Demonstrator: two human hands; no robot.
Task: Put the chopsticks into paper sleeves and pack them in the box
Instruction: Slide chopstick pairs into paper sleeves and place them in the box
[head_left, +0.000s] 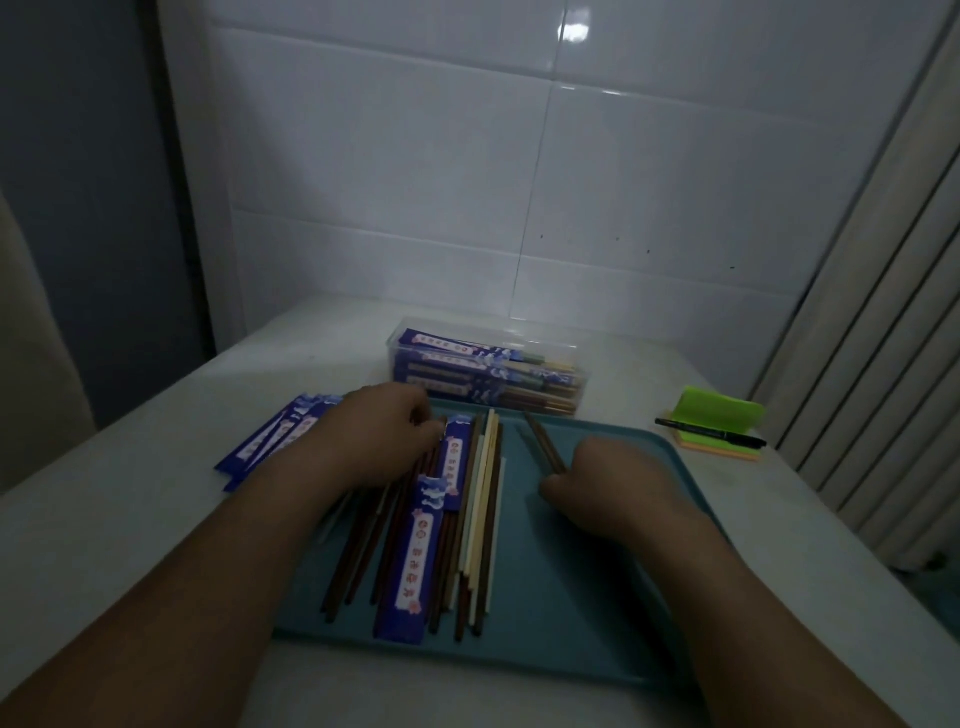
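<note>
A teal tray (587, 613) holds a pile of loose brown and pale chopsticks (480, 519), with two blue paper sleeves (415, 561) lying on top. My left hand (379, 436) rests on the pile's far left, fingers curled at the upper sleeve's edge. My right hand (608, 483) is closed around a pair of dark brown chopsticks (543, 441) that point away from me over the tray. A clear plastic box (483, 369) behind the tray contains several sleeved chopsticks. More empty blue sleeves (275, 436) lie fanned on the table left of the tray.
A green and orange sticky-note pad (722, 415) with a black pen (709, 432) across it sits to the right of the tray. A white tiled wall stands behind the table. A ribbed radiator (883, 364) rises at the right.
</note>
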